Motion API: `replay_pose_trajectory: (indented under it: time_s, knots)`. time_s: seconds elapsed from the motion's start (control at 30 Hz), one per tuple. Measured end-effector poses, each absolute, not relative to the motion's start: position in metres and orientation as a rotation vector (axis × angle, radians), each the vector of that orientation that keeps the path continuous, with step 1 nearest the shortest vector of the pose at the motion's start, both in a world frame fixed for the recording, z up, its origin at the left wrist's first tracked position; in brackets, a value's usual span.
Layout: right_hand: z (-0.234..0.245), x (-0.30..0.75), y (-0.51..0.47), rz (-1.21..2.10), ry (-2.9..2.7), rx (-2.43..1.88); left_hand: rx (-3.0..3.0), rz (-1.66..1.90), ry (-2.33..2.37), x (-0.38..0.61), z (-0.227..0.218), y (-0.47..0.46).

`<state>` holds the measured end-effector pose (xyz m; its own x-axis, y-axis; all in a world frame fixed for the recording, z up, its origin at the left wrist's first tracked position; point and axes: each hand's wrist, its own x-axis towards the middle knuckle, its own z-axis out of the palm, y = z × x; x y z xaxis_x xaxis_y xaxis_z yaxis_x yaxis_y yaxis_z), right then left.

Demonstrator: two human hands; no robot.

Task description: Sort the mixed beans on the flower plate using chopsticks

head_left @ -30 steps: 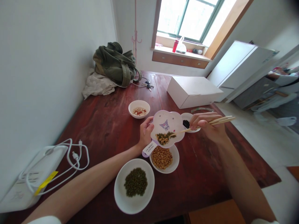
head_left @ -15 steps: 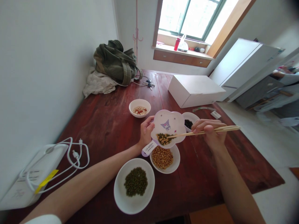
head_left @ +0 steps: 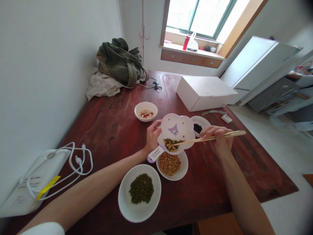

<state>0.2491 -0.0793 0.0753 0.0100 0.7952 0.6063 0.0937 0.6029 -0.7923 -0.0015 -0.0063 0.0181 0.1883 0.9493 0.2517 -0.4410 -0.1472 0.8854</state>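
My left hand [head_left: 153,136] grips the rim of a flower-shaped dish [head_left: 179,124] with a cartoon print, tilted toward me. Mixed green and yellow beans [head_left: 170,145] lie along its lower edge. My right hand [head_left: 218,139] is closed around wooden chopsticks [head_left: 205,138], whose tips touch these beans. Below the dish stands a white bowl [head_left: 184,168] of yellow soybeans [head_left: 169,164], partly covered by it. Closer to me is a larger bowl [head_left: 126,209] of green mung beans [head_left: 141,188]. A bowl [head_left: 204,121] of black beans [head_left: 197,128] sits behind my right hand.
A bowl [head_left: 137,112] with pale and reddish pieces stands farther back. Behind it lie keys [head_left: 156,85], a green bag [head_left: 117,63] and a white box [head_left: 205,93]. On the left are a white device [head_left: 49,169] and a looped cable [head_left: 91,161]. The wooden table's [head_left: 256,163] edge is at right.
The chopsticks and my right hand have shifted slightly left, with the tips still in the beans. My left hand keeps its hold on the dish. The whole view has moved a little.
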Motion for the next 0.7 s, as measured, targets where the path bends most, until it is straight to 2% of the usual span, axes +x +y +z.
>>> replay_pose_trajectory:
  time_s: [0.7]
  knots:
    - [0.0692,0.2479,-0.0766,0.679,-1.495,-0.790,1.110,1.350,0.595,-0.0009,0.0189,-0.0059]
